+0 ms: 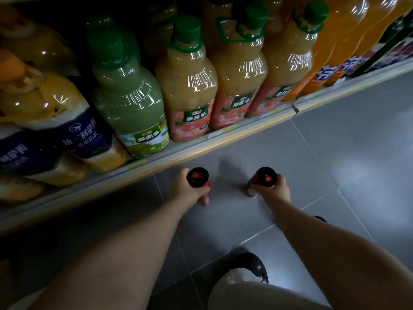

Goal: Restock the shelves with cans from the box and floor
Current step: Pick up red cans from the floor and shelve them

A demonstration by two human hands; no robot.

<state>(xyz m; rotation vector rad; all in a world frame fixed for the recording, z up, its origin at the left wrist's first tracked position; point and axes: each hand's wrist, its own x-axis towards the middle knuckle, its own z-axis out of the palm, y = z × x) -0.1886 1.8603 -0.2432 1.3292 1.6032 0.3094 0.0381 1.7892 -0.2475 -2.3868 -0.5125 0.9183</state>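
Down on the grey tiled floor [335, 166], near the shelf edge [223, 139], left hand [186, 190] and right hand [273, 189], fingers clenched around a dark red can [197, 176] and its twin can [266, 176], probably gripped upright for lifting straight onto a shelf.

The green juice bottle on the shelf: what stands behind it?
Behind the green juice bottle stands another green cap, so another bottle. The shelf is dark there; that bottle's body is covered, and anything deeper cannot be seen.

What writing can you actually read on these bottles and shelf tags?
"果益多" on the pink-labelled juice bottle, and again on its two neighbours to the right.
"果肉多" on the green juice bottle.
"统一 阿萨姆", partly blurred, on the blue-labelled bottle.
"芬", a large white character, on the orange soda bottle.
Shelf price tags: too blurred to read.
Held cans: no readable text.
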